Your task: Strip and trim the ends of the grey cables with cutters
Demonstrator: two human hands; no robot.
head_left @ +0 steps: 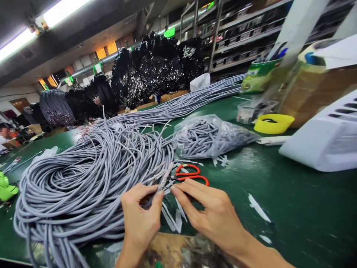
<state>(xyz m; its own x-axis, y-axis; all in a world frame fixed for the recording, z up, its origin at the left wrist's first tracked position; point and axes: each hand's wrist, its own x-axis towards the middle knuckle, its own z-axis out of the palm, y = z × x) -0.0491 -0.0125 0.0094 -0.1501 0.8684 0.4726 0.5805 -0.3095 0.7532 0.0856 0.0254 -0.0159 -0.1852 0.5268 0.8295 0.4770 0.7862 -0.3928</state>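
The held cable is grey with silvery braid. Scissor handles are red-orange; the ring at three o'clock, yellow.

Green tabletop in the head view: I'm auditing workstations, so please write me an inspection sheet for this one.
Surface: glossy dark green tabletop, littered in places.
Job's things: grey round cable with a silvery stripped end; red-handled scissors lying to its right.
Clutter: thin white scraps; clear plastic bag of short grey pieces; yellow ring-shaped item.
Hands: left hand grips the cable; right hand has its fingertips beside the stripped end, but whether they pinch anything is unclear.
Cables: large coiled grey cable pile at left; long grey cable bundle running behind.
Surroundings: shiny black bundles, metal shelving, lit ceiling tubes.
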